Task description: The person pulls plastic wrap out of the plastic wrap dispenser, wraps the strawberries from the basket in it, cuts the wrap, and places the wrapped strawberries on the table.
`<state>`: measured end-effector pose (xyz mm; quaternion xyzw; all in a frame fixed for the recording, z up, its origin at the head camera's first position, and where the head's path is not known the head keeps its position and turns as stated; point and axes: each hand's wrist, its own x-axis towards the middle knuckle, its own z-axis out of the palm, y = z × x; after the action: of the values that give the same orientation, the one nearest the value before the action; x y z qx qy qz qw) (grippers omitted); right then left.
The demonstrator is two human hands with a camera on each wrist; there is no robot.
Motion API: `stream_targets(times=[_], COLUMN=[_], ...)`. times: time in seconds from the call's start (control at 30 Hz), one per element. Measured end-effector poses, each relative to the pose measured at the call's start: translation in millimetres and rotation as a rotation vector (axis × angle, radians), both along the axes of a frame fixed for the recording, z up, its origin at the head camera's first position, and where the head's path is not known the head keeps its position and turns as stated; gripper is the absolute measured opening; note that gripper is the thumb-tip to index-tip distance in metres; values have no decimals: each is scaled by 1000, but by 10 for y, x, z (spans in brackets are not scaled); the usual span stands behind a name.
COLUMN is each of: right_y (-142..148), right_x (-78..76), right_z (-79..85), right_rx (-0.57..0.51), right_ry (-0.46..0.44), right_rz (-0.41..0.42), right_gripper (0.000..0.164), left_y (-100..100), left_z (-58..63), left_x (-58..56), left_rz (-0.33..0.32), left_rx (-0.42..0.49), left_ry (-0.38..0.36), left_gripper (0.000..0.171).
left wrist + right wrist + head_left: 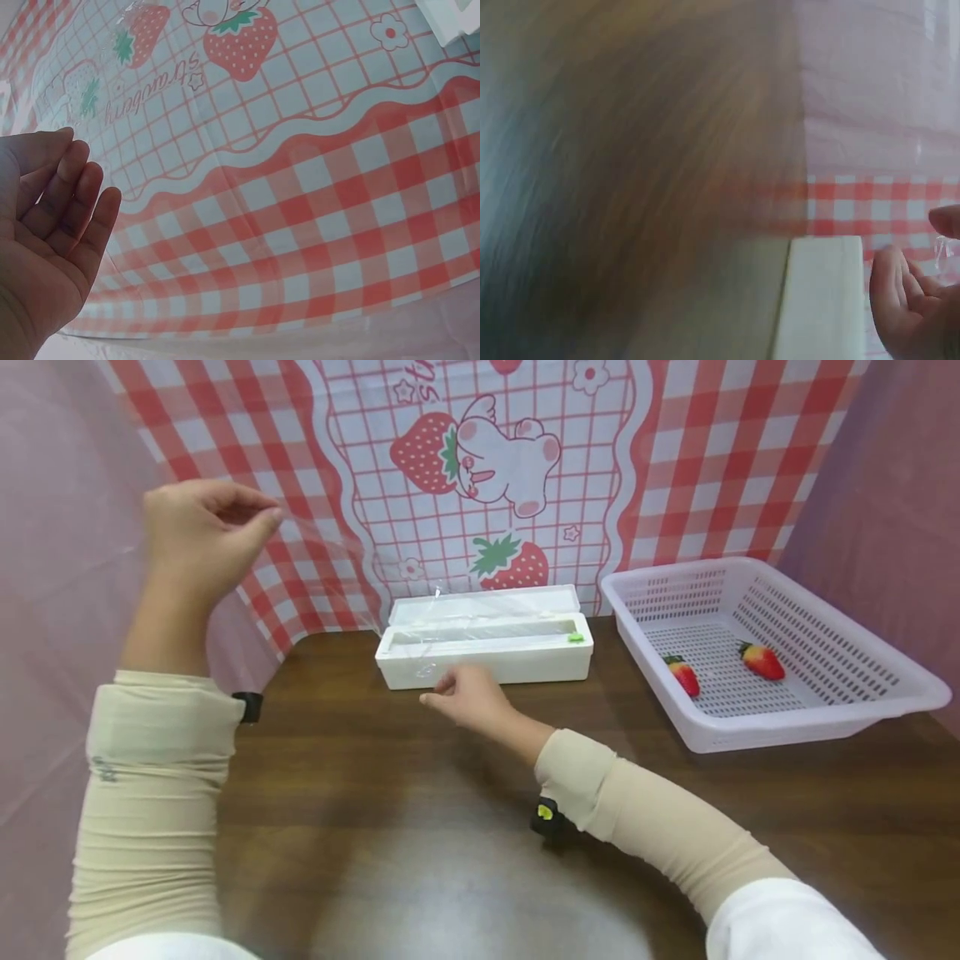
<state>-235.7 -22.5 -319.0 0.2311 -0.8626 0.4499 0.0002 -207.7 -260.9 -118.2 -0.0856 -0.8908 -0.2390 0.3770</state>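
A white cling film dispenser box (487, 672) sits at the table's back edge, its lid (517, 602) tipped back. A green slider (575, 637) shows at its right end. From the box a sheet of clear cling film (438, 603) stretches up and left to my raised left hand (197, 539), which pinches its edge between thumb and fingertips. My right hand (474, 697) is low at the box's front, beside the film's wrinkled lower edge. The right wrist view shows a gap between thumb and fingers of the right hand (911, 304), film behind.
To the right stands a white perforated basket (810, 723) holding two strawberries (762, 661). A red-and-white checked cloth (690, 460) hangs behind the brown table (360, 827). Pinkish sheeting (52, 577) hangs at both sides.
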Motion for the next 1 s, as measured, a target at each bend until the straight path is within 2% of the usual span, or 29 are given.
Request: stream_targets(times=[0.07,0.13,0.2,0.27,0.33,0.43,0.63,0.8,0.9,1.0], right_y=[-60,-113,-157,-179,-173,-91,251,594,806,1010], right_x=[-46,-78,-98,-106,-97,-26,238,355,344,323], right_z=[-22,-39,-44,-46,-38,19,297,573,737,885], right_rx=[-283,-510,-666,-771,-824,-821,-771,-764,-776,-800], right_ry=[-304,-496,-577,-601,-598,-574,-483,-311,-206,-138], right_rz=[-8,-8,-4,2,5,11,36,63,53,22], right_gripper=[27,29,29,24,15,12,11,13,14,16], left_y=[3,3,1,1,-2,-11,-64,-108,-118,-122], left_z=[-1,-3,-5,-10,-20,-42,-116,-198,-226,-254], left_x=[0,2,8,19,28,36,49,60,55,38], left_rz=[3,7,15,23,34,40,47,35,17,19], left_rx=[3,4,3,2,-5,-25,-42,-48,-53,-64], left_ry=[-5,-10,-22,-35,-51,-46,-12,40,69,63], left_gripper=[36,35,35,35,36,37,36,34,31,28])
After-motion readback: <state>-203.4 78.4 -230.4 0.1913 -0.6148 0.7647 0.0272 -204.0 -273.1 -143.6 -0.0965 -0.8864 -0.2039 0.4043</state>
